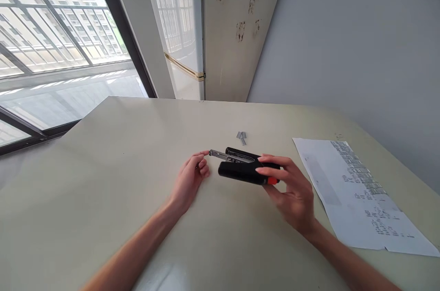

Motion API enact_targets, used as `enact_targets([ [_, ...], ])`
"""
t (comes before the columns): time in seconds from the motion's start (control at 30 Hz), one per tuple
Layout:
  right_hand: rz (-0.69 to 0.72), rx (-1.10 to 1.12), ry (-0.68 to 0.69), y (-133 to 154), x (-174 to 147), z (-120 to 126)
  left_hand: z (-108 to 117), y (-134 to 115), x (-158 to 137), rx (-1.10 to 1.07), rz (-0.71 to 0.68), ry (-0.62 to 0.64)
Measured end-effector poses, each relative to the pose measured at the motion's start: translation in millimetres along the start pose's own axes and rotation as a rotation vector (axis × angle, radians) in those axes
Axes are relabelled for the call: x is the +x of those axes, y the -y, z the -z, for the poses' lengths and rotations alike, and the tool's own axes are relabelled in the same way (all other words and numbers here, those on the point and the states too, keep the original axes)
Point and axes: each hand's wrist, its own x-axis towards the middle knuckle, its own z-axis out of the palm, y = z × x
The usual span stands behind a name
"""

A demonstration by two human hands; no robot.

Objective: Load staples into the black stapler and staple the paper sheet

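A black stapler (pixel 240 174) with a red part at its rear is held above the table in my right hand (pixel 292 190), fingers over its back end and thumb below. Its jaws are spread apart, and the metal staple magazine (pixel 223 156) sticks out to the left between them. At the magazine's tip is my left hand (pixel 190 178), its index fingertip touching or nearly touching the metal. The other left fingers are curled in; whatever they may hold is hidden. Several short staple strips (pixel 242 137) lie on the table beyond the stapler.
On the right of the pale table (pixel 103 181) lies a white printed sheet (pixel 333 190) with a row of clear, shiny pieces along its far edge. A refrigerator (pixel 233 62) and a wall stand behind the table. A window (pixel 62 30) with railings is at left.
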Motion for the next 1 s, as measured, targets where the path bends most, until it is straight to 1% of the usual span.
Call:
enact_targets([
  [0.07, -0.162, 0.064, -0.048, -6, -1, -1, -1, 1, -5, 0.261, -0.086, -0.037],
  [0.13, -0.268, 0.091, -0.083, -12, -3, -2, -5, 2, -10, 0.506, -0.178, -0.036],
  [0.17, -0.301, 0.097, -0.093, -15, -4, -3, -7, 3, -12, 0.586, -0.215, -0.012],
  [0.23, -0.335, 0.105, -0.101, -20, -5, -4, -12, 7, -16, 0.66, -0.254, 0.063],
  [0.3, -0.355, 0.116, -0.097, -24, -5, -5, -15, 11, -18, 0.668, -0.281, 0.096],
  [0.4, -0.39, 0.133, -0.096, -27, -5, -7, -16, 17, -18, 0.613, -0.337, 0.016],
  [0.47, -0.414, 0.157, -0.098, -28, -5, -7, -15, 18, -16, 0.568, -0.324, -0.033],
  [0.5, -0.426, 0.17, -0.098, -28, -5, -7, -13, 18, -15, 0.56, -0.297, -0.035],
  [0.57, -0.456, 0.189, -0.095, -28, -5, -8, -11, 18, -13, 0.58, -0.254, -0.016],
  [0.6, -0.473, 0.191, -0.094, -27, -5, -8, -9, 19, -12, 0.602, -0.254, -0.005],
  [0.77, -0.526, 0.177, -0.067, -26, -2, -18, -7, 27, -11, 0.693, -0.413, 0.102],
  [0.83, -0.555, 0.182, -0.06, -26, 1, -25, -6, 29, -10, 0.733, -0.441, 0.13],
  [0.93, -0.593, 0.194, -0.077, -31, 8, -39, -5, 28, -7, 0.721, -0.418, 0.073],
  [1.0, -0.596, 0.193, -0.086, -36, 16, -51, -4, 24, -5, 0.609, -0.373, 0.005],
])
